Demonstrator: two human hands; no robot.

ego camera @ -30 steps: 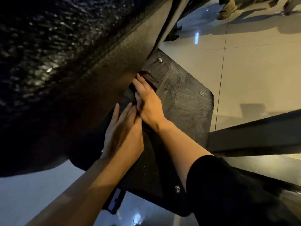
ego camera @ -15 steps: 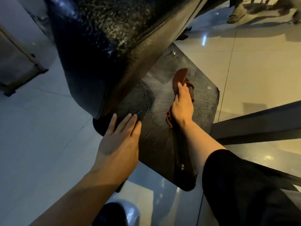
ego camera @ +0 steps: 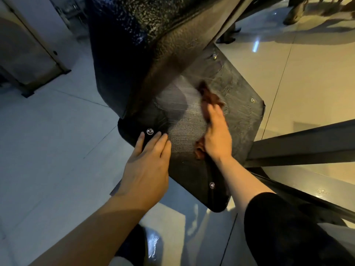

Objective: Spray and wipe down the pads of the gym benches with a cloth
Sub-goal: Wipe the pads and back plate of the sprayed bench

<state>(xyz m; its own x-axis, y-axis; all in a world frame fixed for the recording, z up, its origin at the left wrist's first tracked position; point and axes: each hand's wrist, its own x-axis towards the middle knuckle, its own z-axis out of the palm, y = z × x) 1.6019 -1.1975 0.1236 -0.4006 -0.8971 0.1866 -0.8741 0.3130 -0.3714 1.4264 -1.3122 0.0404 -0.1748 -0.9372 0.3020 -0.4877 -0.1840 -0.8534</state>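
A black bench pad [ego camera: 146,47] with a pebbled, wet-looking surface slants across the top of the view. Below it lies a flat black board [ego camera: 238,104] with metal studs at its corners, streaked with wipe marks. My right hand [ego camera: 217,135] presses a brown cloth [ego camera: 208,94] flat on the board; cloth shows beyond the fingertips and under the wrist. My left hand [ego camera: 148,162] rests on the board's near left corner with straight fingers, beside a stud.
Pale glossy floor tiles [ego camera: 48,150] surround the bench. A dark metal frame bar [ego camera: 303,146] runs out to the right. A grey cabinet [ego camera: 25,54] stands at the far left. A person's shoe [ego camera: 292,16] shows at the top right.
The view pulled back from under the pad. My right hand came out from the pad's edge with the cloth and wipes the board. My left hand stayed at the board's near left corner.
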